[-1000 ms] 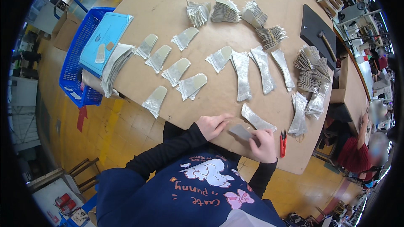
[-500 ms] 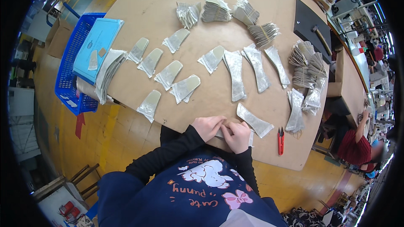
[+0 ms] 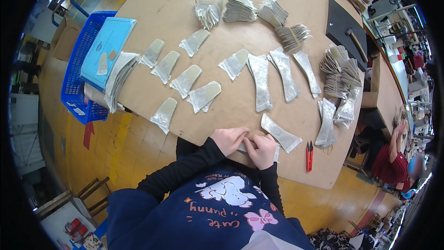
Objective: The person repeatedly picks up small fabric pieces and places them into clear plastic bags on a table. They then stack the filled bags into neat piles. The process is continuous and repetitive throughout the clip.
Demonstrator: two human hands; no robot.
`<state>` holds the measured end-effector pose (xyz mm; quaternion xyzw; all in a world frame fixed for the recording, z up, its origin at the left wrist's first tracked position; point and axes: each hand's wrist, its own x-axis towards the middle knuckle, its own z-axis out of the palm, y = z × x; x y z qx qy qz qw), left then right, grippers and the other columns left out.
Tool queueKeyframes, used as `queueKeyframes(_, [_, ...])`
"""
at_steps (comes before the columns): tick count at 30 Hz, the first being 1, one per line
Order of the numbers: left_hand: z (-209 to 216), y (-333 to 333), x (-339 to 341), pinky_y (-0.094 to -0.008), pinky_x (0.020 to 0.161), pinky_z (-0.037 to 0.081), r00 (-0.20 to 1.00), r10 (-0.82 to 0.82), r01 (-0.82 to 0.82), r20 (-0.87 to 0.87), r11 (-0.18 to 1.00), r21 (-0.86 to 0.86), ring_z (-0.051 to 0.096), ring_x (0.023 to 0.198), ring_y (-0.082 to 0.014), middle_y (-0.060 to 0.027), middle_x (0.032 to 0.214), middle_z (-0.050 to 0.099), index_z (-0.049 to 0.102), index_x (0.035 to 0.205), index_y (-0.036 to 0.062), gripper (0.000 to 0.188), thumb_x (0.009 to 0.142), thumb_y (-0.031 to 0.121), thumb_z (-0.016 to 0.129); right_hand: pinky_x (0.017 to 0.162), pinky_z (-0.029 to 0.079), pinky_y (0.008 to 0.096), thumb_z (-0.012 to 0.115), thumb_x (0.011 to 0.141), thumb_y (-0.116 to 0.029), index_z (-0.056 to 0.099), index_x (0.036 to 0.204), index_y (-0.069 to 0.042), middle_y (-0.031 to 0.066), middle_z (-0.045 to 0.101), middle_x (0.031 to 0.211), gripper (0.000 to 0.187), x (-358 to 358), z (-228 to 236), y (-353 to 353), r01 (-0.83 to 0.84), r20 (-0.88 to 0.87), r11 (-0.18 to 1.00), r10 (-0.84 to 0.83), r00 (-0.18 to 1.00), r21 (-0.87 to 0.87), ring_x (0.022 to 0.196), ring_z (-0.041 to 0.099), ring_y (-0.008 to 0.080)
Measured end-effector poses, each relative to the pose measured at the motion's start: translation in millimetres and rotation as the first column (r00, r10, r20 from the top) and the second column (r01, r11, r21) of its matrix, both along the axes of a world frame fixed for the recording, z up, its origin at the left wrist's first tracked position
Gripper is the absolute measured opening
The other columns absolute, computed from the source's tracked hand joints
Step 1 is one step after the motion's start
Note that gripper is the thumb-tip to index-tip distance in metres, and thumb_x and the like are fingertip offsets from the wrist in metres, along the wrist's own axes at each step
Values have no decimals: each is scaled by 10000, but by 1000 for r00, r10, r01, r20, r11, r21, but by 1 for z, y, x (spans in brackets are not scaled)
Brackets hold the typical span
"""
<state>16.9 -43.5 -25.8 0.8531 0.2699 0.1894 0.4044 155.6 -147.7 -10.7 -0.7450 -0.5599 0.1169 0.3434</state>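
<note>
At the table's near edge, my left hand (image 3: 227, 141) and my right hand (image 3: 262, 151) are close together, fingertips pinched. What the fingers hold is too small and covered to make out. Beneath them part of a pale grey-white piece (image 3: 277, 153) shows beside my right wrist. Just right of the hands lies a curved, silvery-white strip-like piece (image 3: 281, 133). Red-handled thread snips (image 3: 309, 156) rest farther right, blades pointing away from me. Left of my hands, a tapered flat piece with a pale yellowish end (image 3: 164, 115) lies near the edge.
Several similar pieces (image 3: 186, 81) are spread across the brown table. Banded stacks (image 3: 239, 9) stand at the back and right. A hammer (image 3: 357, 45) lies on a black board (image 3: 337, 22). A blue basket (image 3: 74, 83) is at the left. A person in red (image 3: 391, 163) sits at right.
My hands keep the same pinched pose at the table edge. The view has shifted slightly. At the far right, the seated person's arms have moved.
</note>
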Motion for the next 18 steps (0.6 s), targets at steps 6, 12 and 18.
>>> queueKeyframes(6, [0,0,-1,-382,617,554,1000,-8,8,-20,1000,-5,697,734,-297,-109,901,722,685,1040,90,144,926,134,608,570,347,366,759,793,-160,581,649,-72,77,558,558,246,0,2,1,3,-7,1000,-3,1000,11,521,547,249])
queueKeyframes(12, [-1,-1,0,-382,618,557,1000,8,-8,19,1000,-6,699,736,-297,-117,885,719,683,1031,86,139,930,145,608,573,352,365,762,795,-161,599,665,-71,75,572,569,227,-1,5,2,0,-8,1000,0,1000,-9,519,542,251])
queueKeyframes(18, [-6,-3,2,-387,612,556,999,35,-36,39,999,8,697,725,-297,-118,852,714,677,1018,95,132,934,171,609,574,356,360,765,787,-154,611,667,-64,78,576,575,215,-2,4,2,2,-10,1000,-3,1000,-11,513,527,254])
